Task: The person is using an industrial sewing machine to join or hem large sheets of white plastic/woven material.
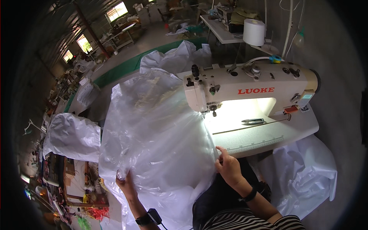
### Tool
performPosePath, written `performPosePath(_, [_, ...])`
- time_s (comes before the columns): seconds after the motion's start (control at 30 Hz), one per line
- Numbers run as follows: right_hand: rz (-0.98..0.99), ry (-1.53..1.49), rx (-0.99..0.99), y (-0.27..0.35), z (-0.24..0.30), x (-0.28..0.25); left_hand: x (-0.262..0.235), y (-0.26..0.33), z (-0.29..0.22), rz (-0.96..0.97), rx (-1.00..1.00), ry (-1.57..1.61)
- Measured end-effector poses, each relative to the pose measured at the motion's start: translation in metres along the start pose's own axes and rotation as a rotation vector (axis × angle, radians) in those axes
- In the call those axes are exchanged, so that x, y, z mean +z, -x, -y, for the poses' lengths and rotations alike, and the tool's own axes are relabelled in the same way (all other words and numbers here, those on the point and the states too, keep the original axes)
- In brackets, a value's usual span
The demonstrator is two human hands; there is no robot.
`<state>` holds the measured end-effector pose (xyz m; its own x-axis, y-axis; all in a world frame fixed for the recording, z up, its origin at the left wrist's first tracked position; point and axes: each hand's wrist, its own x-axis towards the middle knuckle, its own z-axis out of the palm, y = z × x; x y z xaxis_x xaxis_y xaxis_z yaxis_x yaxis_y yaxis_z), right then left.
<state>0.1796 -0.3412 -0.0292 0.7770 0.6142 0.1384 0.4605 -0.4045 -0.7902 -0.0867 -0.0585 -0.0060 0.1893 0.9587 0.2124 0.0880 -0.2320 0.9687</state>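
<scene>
A large sheet of clear plastic film [161,142], crumpled and shiny, spreads over the left side of a white sewing machine [249,88]. Its right edge runs up under the needle area, where a lamp shines brightly. My left hand [126,183] grips a bunched fold at the sheet's lower left. At the front edge of the machine bed, my right hand [230,168] rests against the sheet's right edge, index finger stretched out and thumb apart from it. The other fingers of that hand are curled and partly hidden. Thread snips [253,122] lie on the bed under the machine's arm.
A white thread cone [253,32] stands behind the machine. More white plastic sheeting [297,172] hangs at the right, and another pile [73,136] lies at the left. A wooden tray [82,184] with coloured strings is at the lower left. Cluttered tables fill the background.
</scene>
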Motion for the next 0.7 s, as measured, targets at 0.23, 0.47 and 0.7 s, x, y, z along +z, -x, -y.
performPosePath(0.23, [0.161,-1.092,0.39,-0.007,-0.011,-0.007,-0.004,-0.009,0.003,-0.016,0.021,0.055])
performPosePath(0.47, [0.011,0.045,-0.043,-0.011,-0.009,-0.011,-0.001,-0.003,0.002,-0.062,0.012,0.054])
performPosePath(0.7, [0.069,0.56,-0.109,0.0,0.001,0.0,0.0,-0.015,-0.004,-0.046,0.081,-0.024])
